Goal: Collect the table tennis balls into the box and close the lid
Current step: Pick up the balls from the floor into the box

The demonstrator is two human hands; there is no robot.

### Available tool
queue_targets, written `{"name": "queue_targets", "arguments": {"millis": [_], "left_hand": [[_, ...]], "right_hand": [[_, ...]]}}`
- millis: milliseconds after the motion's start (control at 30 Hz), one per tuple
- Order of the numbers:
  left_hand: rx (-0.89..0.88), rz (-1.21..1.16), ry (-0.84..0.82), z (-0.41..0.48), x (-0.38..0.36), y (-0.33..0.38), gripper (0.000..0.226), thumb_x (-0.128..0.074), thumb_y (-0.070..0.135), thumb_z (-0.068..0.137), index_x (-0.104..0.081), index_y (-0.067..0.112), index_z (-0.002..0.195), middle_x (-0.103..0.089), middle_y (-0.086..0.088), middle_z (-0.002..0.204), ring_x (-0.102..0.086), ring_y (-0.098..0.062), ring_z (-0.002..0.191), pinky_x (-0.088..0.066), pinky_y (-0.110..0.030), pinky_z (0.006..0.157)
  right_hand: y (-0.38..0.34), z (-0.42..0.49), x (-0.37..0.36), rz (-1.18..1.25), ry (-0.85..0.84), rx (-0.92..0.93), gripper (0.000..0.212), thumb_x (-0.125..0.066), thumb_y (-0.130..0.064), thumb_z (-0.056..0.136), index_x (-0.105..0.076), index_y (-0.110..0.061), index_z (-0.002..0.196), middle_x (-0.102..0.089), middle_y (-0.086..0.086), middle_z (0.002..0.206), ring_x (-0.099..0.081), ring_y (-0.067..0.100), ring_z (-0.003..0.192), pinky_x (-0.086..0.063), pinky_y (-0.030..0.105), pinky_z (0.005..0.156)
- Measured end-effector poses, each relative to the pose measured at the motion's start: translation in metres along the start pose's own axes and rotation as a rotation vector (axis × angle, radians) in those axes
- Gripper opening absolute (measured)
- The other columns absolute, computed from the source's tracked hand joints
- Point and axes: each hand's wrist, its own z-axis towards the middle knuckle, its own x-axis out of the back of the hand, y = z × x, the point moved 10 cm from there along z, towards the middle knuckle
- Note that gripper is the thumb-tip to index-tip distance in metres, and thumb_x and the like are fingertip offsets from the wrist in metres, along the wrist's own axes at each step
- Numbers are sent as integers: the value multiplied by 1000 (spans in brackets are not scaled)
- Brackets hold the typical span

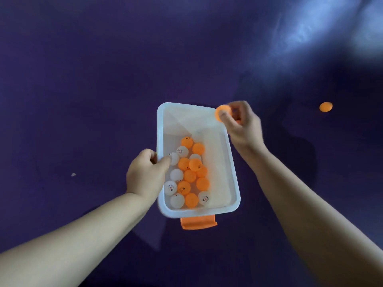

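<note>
A white translucent box (230,162) stands open on the dark purple surface, with an orange latch (198,223) at its near end. Several orange and white table tennis balls (189,175) lie inside, bunched toward the near left. My left hand (143,172) grips the box's left rim, thumb inside the wall. My right hand (241,123) holds an orange ball (221,111) in its fingertips over the box's far right corner; a bit of orange also shows under its palm. Another orange ball (325,106) lies alone on the surface to the far right. No lid is in view.
The purple surface (93,90) spreads all around the box. A small pale scrap (73,174) lies to the left. A bright glare patch (306,32) covers the upper right.
</note>
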Motion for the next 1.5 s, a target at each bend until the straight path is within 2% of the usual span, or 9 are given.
{"name": "queue_targets", "arguments": {"millis": [67,267,467,700,867,1000,1267,1400,1500], "left_hand": [[-20,31,-31,0,-5,36,30,-60,36,79,-42,17,65,-44,6,58,-41,-16,55,-33,-30,54],[-223,148,-94,-10,-7,180,29,-59,33,79,-41,16,65,-45,4,59,-40,-16,55,-32,-30,51],[-293,208,-183,-14,-6,292,27,-59,33,78,-42,17,66,-48,2,63,-42,-17,57,-33,-30,52],[-334,242,-184,15,-45,356,31,-59,29,78,-37,15,62,-40,1,60,-35,-18,53,-27,-28,49],[-373,314,-211,52,-130,365,26,-56,35,83,-49,14,71,-52,-1,66,-45,-18,55,-32,-28,48],[-363,305,-237,86,-201,360,26,-56,38,83,-51,13,76,-53,0,68,-46,-17,56,-30,-28,48],[-290,207,-330,160,-310,352,24,-58,33,84,-50,12,74,-49,2,64,-44,-15,55,-32,-29,49],[-253,197,-363,191,-341,359,29,-58,38,83,-55,10,81,-55,0,70,-50,-15,60,-39,-30,52],[-245,206,-365,212,-360,364,29,-58,36,83,-56,7,83,-57,-2,72,-52,-18,63,-42,-31,55]], "right_hand": [[-19,8,9,121,-85,-19,39,-57,-36,82,-50,-20,117,-50,-8,77,-50,9,71,-46,29,66],[-75,34,88,284,-138,-44,39,-50,-5,88,-32,-20,119,-46,1,104,-45,5,78,-40,5,59],[-109,49,217,260,203,-24,36,-52,-13,92,-46,-14,128,-53,0,119,-52,13,108,-45,29,87],[-51,52,261,195,313,-166,29,-50,-13,93,-55,-15,121,-54,1,114,-53,12,100,-46,32,93],[32,65,280,79,350,-320,26,-47,-15,94,-57,-16,118,-52,-3,116,-51,0,88,-38,10,69],[101,90,287,1,344,-473,20,-47,-17,94,-56,-15,112,-55,-1,111,-50,12,87,-40,26,73],[225,204,256,-201,166,-671,39,-45,-2,87,-60,-12,122,-59,9,105,-56,22,81,-42,25,58],[262,248,240,-383,9,-769,47,-42,-4,89,-56,-26,128,-35,6,147,-37,30,129,-42,40,97],[277,258,227,-603,-218,-828,59,-42,2,91,-46,-35,136,-6,-6,160,-17,25,143,-38,43,104]]}}
